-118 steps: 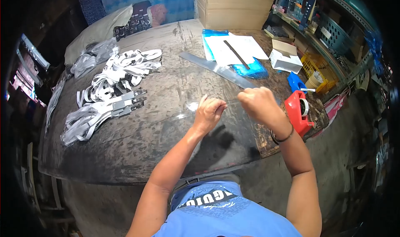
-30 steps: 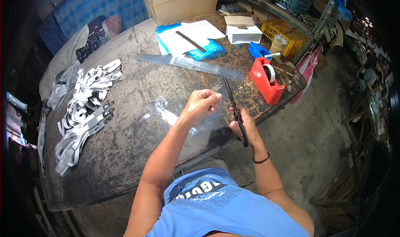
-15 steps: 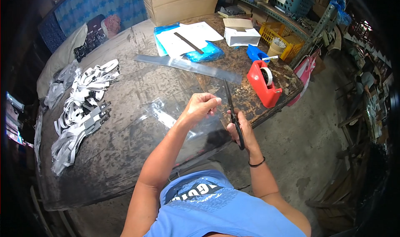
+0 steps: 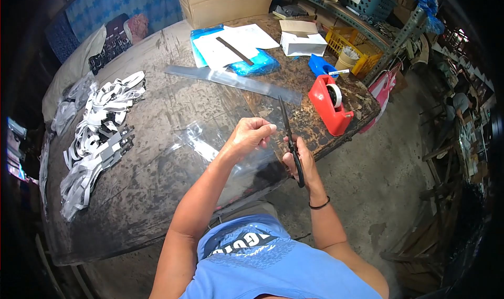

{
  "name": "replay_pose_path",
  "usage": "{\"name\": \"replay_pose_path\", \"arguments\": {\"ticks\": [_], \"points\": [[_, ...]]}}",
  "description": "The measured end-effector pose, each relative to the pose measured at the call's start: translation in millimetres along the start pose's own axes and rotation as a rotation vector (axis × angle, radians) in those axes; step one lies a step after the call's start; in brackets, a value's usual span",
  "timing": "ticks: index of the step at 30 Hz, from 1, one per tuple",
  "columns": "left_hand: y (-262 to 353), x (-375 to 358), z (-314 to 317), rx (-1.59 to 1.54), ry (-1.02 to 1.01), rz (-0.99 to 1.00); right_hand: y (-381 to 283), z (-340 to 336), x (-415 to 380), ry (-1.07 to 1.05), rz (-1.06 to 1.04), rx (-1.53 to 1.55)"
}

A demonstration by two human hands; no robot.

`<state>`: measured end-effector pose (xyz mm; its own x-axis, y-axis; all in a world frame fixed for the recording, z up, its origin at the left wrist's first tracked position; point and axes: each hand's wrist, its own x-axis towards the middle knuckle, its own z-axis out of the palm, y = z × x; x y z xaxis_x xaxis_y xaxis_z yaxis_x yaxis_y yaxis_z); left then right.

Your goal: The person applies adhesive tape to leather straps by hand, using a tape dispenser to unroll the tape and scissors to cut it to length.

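Observation:
Near the table's front right edge, my right hand [image 4: 300, 161] is wrapped round the handles of black scissors [image 4: 288, 128], whose blades point up and away from me. Just left of them my left hand [image 4: 253, 136] is closed in a pinch, thumb against fingers. It appears to grip a clear plastic sheet [image 4: 202, 145], which spreads beneath it over the table; the film at the fingertips is hard to see. Beyond the scissors' tip lies a long clear plastic strip [image 4: 231, 79].
A red tape dispenser [image 4: 329, 107] stands at the right edge, by a blue dispenser [image 4: 321, 65]. White straps [image 4: 102, 126] lie in a heap at left. Papers [image 4: 231, 47], a small white box [image 4: 303, 40] and a large cardboard box [image 4: 226, 5] are at the back.
The view has shifted slightly, so the whole scene sits a little further left. Both hands keep nearly the same pose, and the scissors stay in my right hand.

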<state>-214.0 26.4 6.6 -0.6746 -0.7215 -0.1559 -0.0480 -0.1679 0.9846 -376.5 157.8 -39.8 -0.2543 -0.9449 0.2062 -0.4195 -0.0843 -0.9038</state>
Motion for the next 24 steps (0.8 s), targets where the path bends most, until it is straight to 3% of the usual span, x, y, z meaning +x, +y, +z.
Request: {"name": "replay_pose_path", "arguments": {"ticks": [7,10,14,15,16,21,22,24], "points": [[3,1,0,0.028,0.012,-0.023,-5,-2,3,-0.03,0.17,0.124],[-1,3,-1,0.037,0.02,-0.031,5,-4,13,0.04,0.143,0.094],[-1,1,-5,0.003,0.008,-0.035,8,-22,43,0.11,0.031,-0.392],[-1,-1,-5,-0.007,0.001,-0.039,7,-26,49,0.095,0.151,-0.471],[-2,-2,-5,-0.008,0.006,-0.04,20,-30,56,0.085,0.141,-0.638],[-7,-14,-10,-0.141,-0.057,0.062,55,-43,74,-0.011,0.119,-0.86],[-5,-19,-12,-0.151,-0.093,0.079,56,-43,75,0.013,0.056,-0.916],[-1,-25,-11,-0.127,-0.088,0.071,54,-44,78,0.142,-0.27,-0.808]]}}
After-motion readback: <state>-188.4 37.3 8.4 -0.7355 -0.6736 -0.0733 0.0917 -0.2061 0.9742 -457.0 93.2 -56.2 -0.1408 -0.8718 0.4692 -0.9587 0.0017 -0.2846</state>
